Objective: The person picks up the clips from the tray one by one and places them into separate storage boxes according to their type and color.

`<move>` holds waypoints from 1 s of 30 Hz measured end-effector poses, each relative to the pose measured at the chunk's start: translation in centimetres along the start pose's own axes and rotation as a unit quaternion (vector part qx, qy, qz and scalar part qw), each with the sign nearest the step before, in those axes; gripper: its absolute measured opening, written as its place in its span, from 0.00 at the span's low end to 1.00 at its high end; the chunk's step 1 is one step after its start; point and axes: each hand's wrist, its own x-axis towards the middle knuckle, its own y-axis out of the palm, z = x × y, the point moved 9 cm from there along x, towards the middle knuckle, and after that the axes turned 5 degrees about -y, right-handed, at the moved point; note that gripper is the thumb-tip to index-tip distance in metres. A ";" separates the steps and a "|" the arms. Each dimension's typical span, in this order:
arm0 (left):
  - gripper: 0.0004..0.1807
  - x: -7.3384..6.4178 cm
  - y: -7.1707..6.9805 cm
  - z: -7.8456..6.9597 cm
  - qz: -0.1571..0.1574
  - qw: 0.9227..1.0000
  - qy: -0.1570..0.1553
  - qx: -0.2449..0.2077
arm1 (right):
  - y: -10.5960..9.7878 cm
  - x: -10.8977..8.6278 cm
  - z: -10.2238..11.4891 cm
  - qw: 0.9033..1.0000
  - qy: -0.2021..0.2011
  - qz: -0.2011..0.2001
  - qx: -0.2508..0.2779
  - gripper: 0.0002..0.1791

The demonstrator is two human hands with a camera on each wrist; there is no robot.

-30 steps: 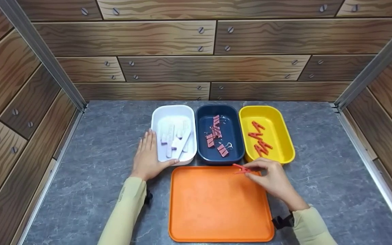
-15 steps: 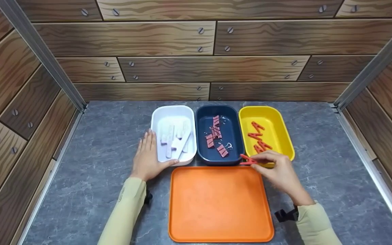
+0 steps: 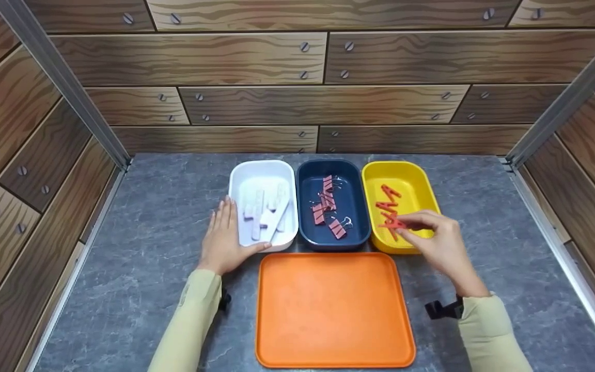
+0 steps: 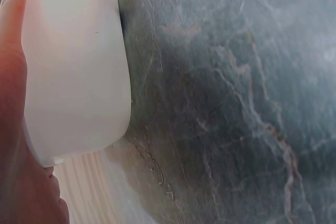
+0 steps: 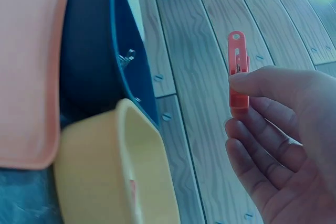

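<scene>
My right hand (image 3: 439, 240) pinches a red plastic clothespin (image 5: 237, 64) between thumb and fingers. In the head view it is over the front part of the yellow bin (image 3: 432, 194), where the held clothespin overlaps several other red clothespins (image 3: 386, 205) lying inside. My left hand (image 3: 224, 238) lies along the left side of the white bin (image 3: 264, 166), fingers straight and thumb across its front corner. White and pale lilac stick-like pieces (image 3: 259, 212) lie in that bin. From the left wrist, the white bin's outer wall (image 4: 79, 66) shows beside the hand.
Between the white and yellow bins stands a dark blue bin (image 3: 310, 237) with several pinkish-red binder clips (image 3: 328, 199). An orange tray (image 3: 333, 310) lies in front of the bins on the grey marbled table (image 3: 137, 268). Wood-patterned panels (image 3: 256, 57) enclose the back and sides.
My right hand has carried the clothespin from above the orange tray's back edge, rightward and away from me, to over the yellow bin. My left hand has stayed at the white bin.
</scene>
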 end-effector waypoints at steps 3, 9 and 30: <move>0.76 0.0 -0.1 0.0 -0.001 1.000 0.000 -0.001 | -1.1 0.5 -0.1 1.000 0.006 -0.019 -0.001 0.10; 0.76 -0.1 -0.1 0.0 0.002 1.000 -0.002 -0.005 | -2.8 1.5 -0.4 0.999 0.014 -0.040 0.002 0.11; 0.77 0.1 0.1 0.1 0.001 1.000 -0.005 -0.003 | -3.7 3.1 -7.5 0.981 0.162 -0.034 -0.102 0.17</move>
